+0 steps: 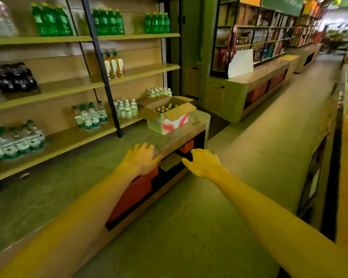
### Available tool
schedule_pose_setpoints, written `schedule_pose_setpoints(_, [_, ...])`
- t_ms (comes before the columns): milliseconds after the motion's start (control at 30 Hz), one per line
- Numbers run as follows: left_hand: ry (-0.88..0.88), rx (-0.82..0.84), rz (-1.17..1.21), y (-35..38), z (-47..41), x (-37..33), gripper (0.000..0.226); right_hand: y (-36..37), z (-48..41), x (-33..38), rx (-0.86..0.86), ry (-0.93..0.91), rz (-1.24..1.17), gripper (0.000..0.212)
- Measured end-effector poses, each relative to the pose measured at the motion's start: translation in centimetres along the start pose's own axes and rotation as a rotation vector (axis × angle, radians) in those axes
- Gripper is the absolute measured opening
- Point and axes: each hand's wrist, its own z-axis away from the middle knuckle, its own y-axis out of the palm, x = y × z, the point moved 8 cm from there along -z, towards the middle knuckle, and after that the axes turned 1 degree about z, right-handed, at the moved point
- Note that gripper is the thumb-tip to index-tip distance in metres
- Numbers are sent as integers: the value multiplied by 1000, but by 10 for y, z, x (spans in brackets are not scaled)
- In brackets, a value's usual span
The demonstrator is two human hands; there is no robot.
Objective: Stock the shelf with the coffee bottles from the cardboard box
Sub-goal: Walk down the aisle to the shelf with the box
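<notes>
An open cardboard box point(170, 122) with red and white sides stands on the stone counter point(88, 169), flaps spread. Inside it, several coffee bottles point(165, 108) with yellow caps show their tops. My left hand point(142, 158) stretches forward, palm down, over the counter's front edge, well short of the box. My right hand point(204, 162) reaches out beside it over the aisle floor. Both hands hold nothing and their fingers are spread. Behind the counter rises the wooden shelf unit point(141, 71); a few bottles with white and orange labels point(114, 64) stand on its middle board.
Packs of water bottles point(89, 117) fill the lower shelf, green bottles point(108, 22) the top shelf, and dark bottles point(13, 77) stand at the left. Orange bins point(135, 194) sit under the counter. An aisle point(269, 137) runs ahead on the right between further counters and shelves.
</notes>
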Motion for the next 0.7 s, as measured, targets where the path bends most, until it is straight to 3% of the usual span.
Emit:
schedule_pose_setpoints(300, [-7, 54, 28, 2, -266, 45, 72, -37, -259, -43, -6, 52, -30, 52])
schedule_pose_setpoints(433, [-27, 58, 72, 12, -374, 44, 99, -35, -378, -71, 15, 26, -20, 54])
schedule_pose_setpoints(533, [-44, 54, 80, 29, -471, 45, 78, -33, -472, -96, 31, 18, -4, 59])
schedule_pose_setpoints(700, [-74, 80, 88, 45, -609, 46, 67, -33, -616, -132, 90, 13, -30, 59])
